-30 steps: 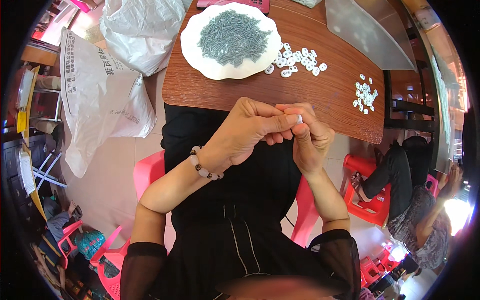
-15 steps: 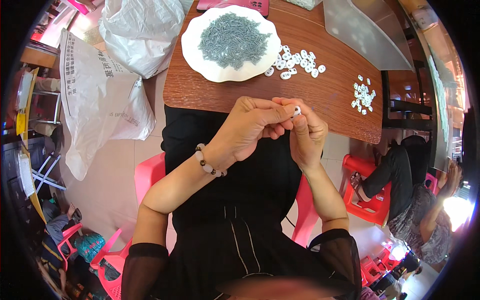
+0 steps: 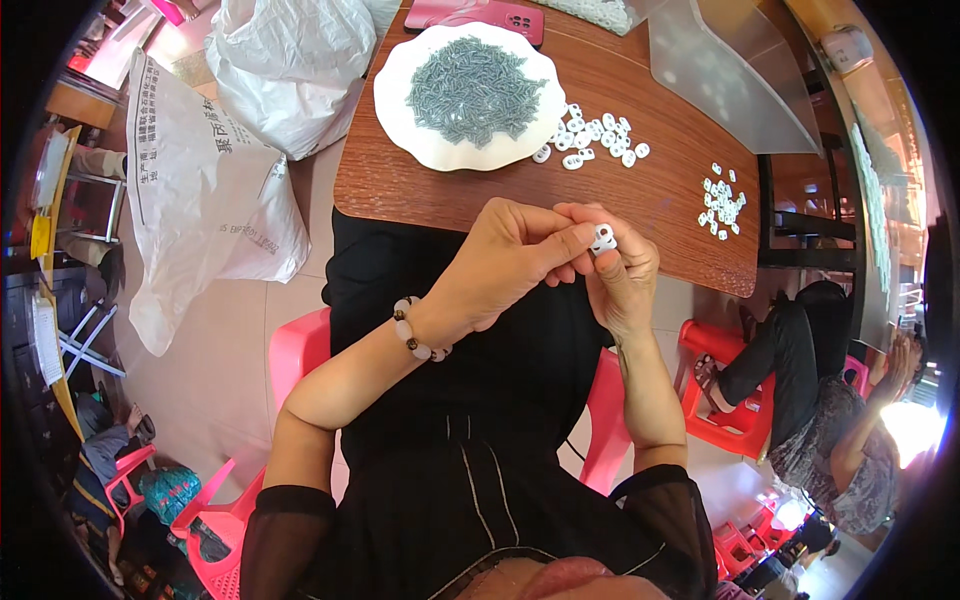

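Note:
Just off the table's front edge, both hands meet around a small white plastic piece with holes [image 3: 603,239]. My left hand [image 3: 510,262] pinches it from the left between thumb and fingers, a beaded bracelet on the wrist. My right hand [image 3: 628,272] closes on it from the right, thumb beneath. Whether a pin sits in the piece is too small to tell. Beyond the hands, a scalloped white plate [image 3: 392,130] holds a heap of short grey pins [image 3: 475,92]. Beside it lie loose white two-holed pieces [image 3: 592,137]. A second cluster of white pieces [image 3: 721,204] lies farther right.
The wooden table [image 3: 430,195] also bears a pink phone [image 3: 480,18] and a translucent bin [image 3: 735,85] at the back. White sacks [image 3: 200,190] stand on the floor to the left. At the right, another person sits near a red stool [image 3: 730,410].
My hands have turned a little, so more of the white piece and its holes shows between the fingertips. The view has shifted slightly.

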`<state>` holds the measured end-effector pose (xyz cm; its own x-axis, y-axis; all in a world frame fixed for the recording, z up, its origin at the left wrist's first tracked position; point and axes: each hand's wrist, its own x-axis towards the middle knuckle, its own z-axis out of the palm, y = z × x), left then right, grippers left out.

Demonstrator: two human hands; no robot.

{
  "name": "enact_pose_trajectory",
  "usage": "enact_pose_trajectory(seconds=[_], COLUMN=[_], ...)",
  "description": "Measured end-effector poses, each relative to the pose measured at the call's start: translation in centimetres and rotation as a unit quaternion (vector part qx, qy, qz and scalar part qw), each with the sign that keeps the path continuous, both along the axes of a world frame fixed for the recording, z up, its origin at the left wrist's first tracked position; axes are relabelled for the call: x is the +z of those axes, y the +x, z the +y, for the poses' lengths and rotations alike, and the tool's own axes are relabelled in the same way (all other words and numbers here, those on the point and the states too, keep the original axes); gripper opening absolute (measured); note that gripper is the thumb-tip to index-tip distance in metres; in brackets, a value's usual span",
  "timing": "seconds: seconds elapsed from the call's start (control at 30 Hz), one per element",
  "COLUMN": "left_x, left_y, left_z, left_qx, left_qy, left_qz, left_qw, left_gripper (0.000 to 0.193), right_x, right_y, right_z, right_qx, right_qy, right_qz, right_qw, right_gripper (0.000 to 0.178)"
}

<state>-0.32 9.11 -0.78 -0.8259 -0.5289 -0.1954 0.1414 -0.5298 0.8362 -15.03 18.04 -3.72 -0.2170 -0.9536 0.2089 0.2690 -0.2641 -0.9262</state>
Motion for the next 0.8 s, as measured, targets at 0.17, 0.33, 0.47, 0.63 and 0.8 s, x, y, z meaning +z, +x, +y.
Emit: enact_pose_trajectory(seconds=[0.17,0.33,0.47,0.63,0.8], left_x=[0.3,0.3,0.5,0.7,0.4], left_y=[-0.1,-0.1,-0.2,-0.4,-0.6], left_z=[0.2,0.5,0.8,1.3,1.8], left_qx=[-0.008,0.008,0.028,0.045,0.064], left_qy=[0.007,-0.002,-0.02,-0.023,-0.007], left_qz=[0.019,0.011,0.01,0.0,0.02], left_qw=[1.0,1.0,0.999,0.999,0.998], left_gripper=[0.021,0.021,0.022,0.019,0.016], right_x=[0.0,0.0,0.5,-0.2,-0.7], right_y=[-0.1,-0.1,0.1,-0.5,-0.5], right_z=[0.0,0.0,0.0,0.0,0.0], right_qx=[-0.013,0.005,-0.006,0.0,-0.011], right_qy=[-0.02,-0.032,-0.013,-0.031,-0.051], right_qz=[0.001,-0.008,-0.018,0.017,0.011], right_qw=[1.0,0.999,1.0,0.999,0.999], right_gripper=[0.052,0.055,0.056,0.052,0.047])
